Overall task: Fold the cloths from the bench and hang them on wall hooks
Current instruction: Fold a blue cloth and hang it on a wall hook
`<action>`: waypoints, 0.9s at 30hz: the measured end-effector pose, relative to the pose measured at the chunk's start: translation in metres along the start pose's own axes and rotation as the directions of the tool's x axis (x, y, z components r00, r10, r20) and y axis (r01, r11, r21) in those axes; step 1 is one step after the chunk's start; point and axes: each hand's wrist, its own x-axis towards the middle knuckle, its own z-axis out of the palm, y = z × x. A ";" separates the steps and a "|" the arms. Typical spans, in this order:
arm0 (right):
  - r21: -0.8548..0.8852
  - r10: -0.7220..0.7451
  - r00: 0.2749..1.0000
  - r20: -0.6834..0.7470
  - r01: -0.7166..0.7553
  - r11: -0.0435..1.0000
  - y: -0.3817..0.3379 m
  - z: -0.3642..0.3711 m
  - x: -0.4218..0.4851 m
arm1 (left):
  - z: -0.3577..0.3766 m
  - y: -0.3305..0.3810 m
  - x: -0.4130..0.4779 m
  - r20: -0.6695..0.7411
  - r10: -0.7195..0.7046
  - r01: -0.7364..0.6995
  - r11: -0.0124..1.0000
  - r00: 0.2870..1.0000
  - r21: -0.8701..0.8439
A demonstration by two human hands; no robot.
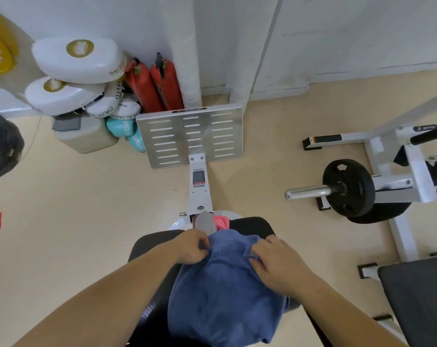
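Head view, looking down over both forearms. The pale floor [74,209] fills most of the field and meets a white wall [337,33] along the top. On the right stands a white weight rack [397,171] carrying a black weight plate [348,187] on a chrome bar end, with a second black padded seat [417,301] in the lower right corner. At centre, a slotted metal footplate [189,135] tilts up from a white frame beam [199,189] that runs back toward the black bench [252,225] under the hands. Against the wall on the left, white punch pads [78,60] are stacked above a pale plastic can [87,136], with two red bags [154,83] just beside them and a white padded post [184,46] behind. The blue cloth [225,291] lies spread over the bench, draped toward the viewer and covering most of the pad. Beyond its far edge, a grey cloth [206,221] and a pink cloth [222,221] lie bunched together at the far end of the bench, touching one another. The left hand [192,246] pinches the far left part of the blue cloth, fingers curled closed on a fold of fabric. The right hand [278,261] grips the far right part of the same cloth, thumb and fingers closed on a raised pleat.
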 end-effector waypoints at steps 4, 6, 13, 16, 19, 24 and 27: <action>0.015 0.160 0.987 -0.010 -0.159 0.987 0.023 -0.003 0.000 | -0.001 0.005 0.006 0.016 0.072 -0.073 0.993 0.997 0.089; 0.157 0.287 0.956 0.059 -0.293 0.943 0.038 0.006 0.003 | -0.004 0.009 0.009 0.038 0.079 -0.082 0.993 0.996 0.083; 0.513 0.416 0.903 0.109 -0.409 0.755 0.053 0.032 0.026 | -0.007 -0.001 0.007 -0.049 0.047 -0.049 0.998 0.998 -0.043; 0.563 0.411 0.905 0.109 -0.397 0.725 0.054 0.027 0.036 | -0.007 -0.011 -0.005 -0.146 0.058 -0.068 0.995 0.988 -0.067; 0.561 0.397 0.913 0.096 -0.379 0.736 0.052 0.021 0.044 | -0.013 -0.018 -0.022 -0.240 0.063 -0.085 0.993 0.969 -0.081; 0.655 0.383 0.922 0.049 -0.319 0.685 0.040 0.009 0.041 | -0.028 -0.016 -0.053 -0.371 0.107 -0.166 0.977 0.923 -0.131; 0.771 0.394 0.919 0.024 -0.268 0.578 0.036 -0.007 0.019 | -0.034 -0.013 -0.073 -0.387 0.123 -0.191 0.971 0.914 -0.144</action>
